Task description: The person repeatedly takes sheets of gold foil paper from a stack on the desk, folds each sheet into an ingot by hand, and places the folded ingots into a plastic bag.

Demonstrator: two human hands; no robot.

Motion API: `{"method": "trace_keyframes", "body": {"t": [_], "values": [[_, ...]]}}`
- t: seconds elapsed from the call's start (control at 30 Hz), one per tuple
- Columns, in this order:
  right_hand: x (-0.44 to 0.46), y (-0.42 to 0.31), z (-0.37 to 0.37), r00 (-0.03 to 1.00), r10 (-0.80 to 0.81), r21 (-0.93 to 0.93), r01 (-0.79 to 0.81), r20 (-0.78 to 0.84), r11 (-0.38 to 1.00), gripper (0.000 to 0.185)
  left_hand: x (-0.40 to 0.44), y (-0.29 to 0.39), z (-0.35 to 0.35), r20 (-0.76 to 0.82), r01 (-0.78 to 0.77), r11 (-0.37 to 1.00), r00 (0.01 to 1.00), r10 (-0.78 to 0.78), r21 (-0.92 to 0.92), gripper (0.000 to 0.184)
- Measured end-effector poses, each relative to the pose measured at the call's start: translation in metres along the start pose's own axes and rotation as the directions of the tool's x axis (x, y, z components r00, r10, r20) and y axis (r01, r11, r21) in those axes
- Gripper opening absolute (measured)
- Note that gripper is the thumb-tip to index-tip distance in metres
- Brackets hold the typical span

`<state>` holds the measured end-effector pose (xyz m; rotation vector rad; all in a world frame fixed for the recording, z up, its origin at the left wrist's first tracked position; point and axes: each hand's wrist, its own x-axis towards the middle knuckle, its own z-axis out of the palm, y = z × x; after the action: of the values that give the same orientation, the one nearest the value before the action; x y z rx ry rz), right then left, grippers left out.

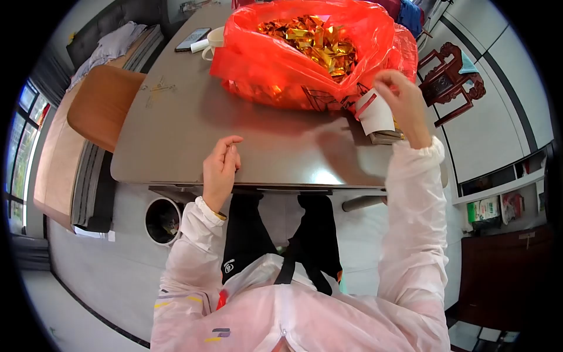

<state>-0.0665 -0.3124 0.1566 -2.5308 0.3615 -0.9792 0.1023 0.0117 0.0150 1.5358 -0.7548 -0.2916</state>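
Note:
My left hand (220, 170) is at the table's near edge, its fingers curled together and nothing visible in them. My right hand (406, 105) is raised at the right, its fingers bent and pinched at the upper edge of a white paper sheet (378, 116) with a red strip on it. Under that sheet, a small stack (385, 137) of flat pieces lies on the table, partly hidden. Just beyond the hands sits a red plastic bag (264, 73), its mouth wide apart, full of shiny gold foil pieces (316, 42).
The grey table (176, 135) holds a cup (216, 40) and a phone (192, 39) behind the bag's left side. A brown chair (99, 105) stands at the left, with a bin (162, 221) on the floor. A carved wooden chair (448, 79) is at the right.

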Motion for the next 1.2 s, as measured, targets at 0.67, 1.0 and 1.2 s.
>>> {"method": "trace_keyframes", "body": {"t": [0.67,1.0,1.2], "values": [[-0.053,0.031,-0.015,0.843,0.012,-0.450,0.275,0.538,0.850,0.037,-0.001,0.003,0.000,0.056,-0.113,0.986,0.993,0.107,0.125,0.021],[-0.101,-0.031,0.013,0.852,-0.518,-0.603,0.453,0.076,0.657,0.008,-0.018,0.018,0.019,0.075,-0.405,0.743,0.897,0.435,0.533,0.036],[-0.152,-0.081,0.093,0.882,-0.471,-0.281,0.456,0.016,0.844,0.018,-0.039,0.039,0.063,0.440,-0.680,0.537,0.733,0.519,0.498,0.063]]}}
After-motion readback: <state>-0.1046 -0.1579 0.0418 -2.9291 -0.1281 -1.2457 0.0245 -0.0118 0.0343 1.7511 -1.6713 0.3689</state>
